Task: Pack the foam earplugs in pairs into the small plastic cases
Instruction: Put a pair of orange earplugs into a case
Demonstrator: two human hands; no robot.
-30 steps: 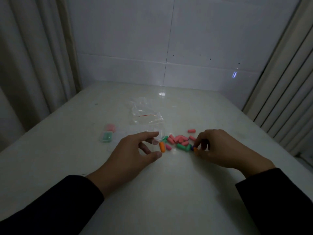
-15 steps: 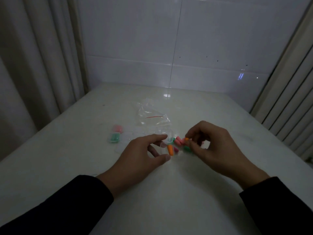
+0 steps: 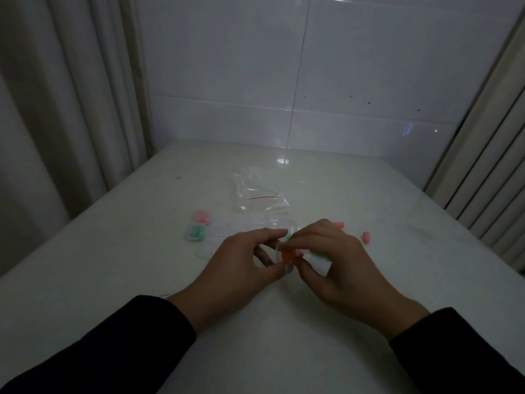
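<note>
A crumpled clear plastic bag [image 3: 260, 196] lies on the white tabletop [image 3: 119, 251], which abuts a tiled wall [image 3: 355, 66], with a curtain [image 3: 56, 95] at left.

Two bare hands in shot, left hand [image 3: 241, 260] and right hand [image 3: 332, 263], no gloves, rings or watch showing. Both arms wear long dark sleeves, black or near it in this dim light: left sleeve [image 3: 108, 345], right sleeve [image 3: 460, 354]. Plain fabric, no visible markings, cuffs ending at the wrists. Short nails show on the fingertips.
</note>
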